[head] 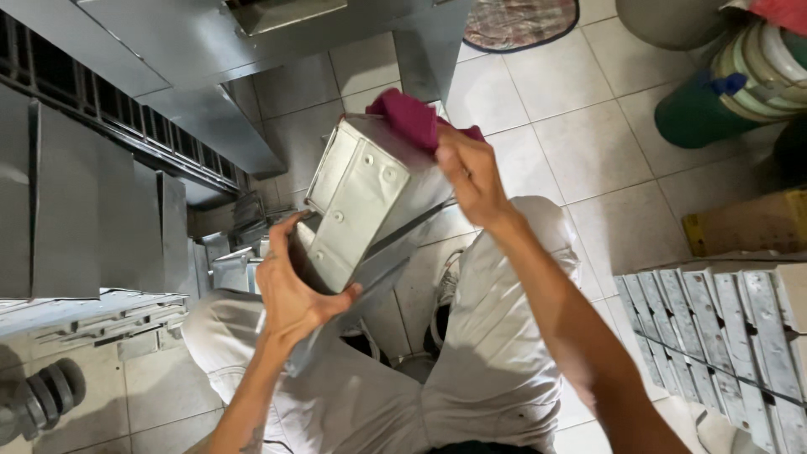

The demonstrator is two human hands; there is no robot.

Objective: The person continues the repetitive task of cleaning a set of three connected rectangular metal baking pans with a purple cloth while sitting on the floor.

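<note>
While you wipe, keep these in mind:
Metal box: the grey riveted box (361, 202) sits tilted above your lap, between both hands.
Left hand: your left hand (294, 290) is closed around the box's lower end; keep that grip firm so the box stays put under pressure.
Right hand: your right hand (471, 172) pinches the dark red cloth (408, 118) against the top edge; press flat and work along the seams.
Surroundings: metal sheets (84, 210) stand at your left, a tiled floor (572, 126) lies below.

Dull grey sheet-metal box (361, 202), soft magenta cloth (408, 118), glossy floor tiles (580, 143)
</note>
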